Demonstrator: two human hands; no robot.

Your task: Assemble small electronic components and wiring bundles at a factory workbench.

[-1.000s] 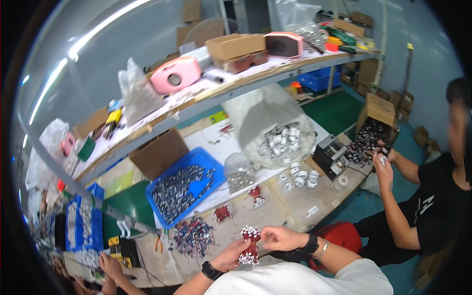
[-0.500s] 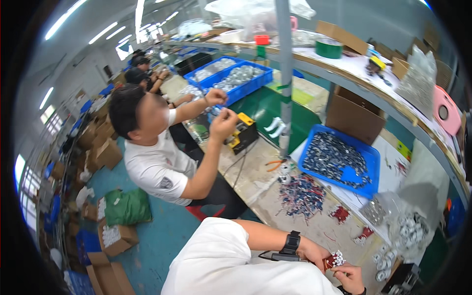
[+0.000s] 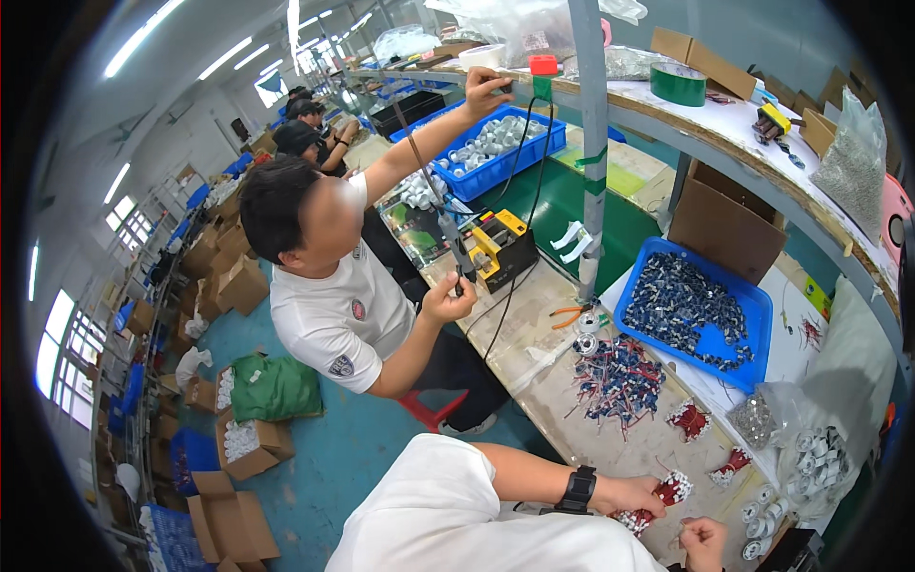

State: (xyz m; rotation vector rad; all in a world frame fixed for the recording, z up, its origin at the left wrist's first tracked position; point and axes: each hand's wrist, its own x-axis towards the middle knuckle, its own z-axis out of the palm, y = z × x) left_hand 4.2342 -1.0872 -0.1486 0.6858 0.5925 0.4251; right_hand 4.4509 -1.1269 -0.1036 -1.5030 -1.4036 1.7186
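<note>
While the bundle of small red-and-white parts (image 3: 658, 500) lies at the near bench edge (image 3: 572, 419), your left hand (image 3: 634, 496) clamps its fingers around it. Your right hand (image 3: 703, 541) is curled just beside it; I cannot tell if it holds anything. A co-worker (image 3: 334, 276) sits opposite.
</note>
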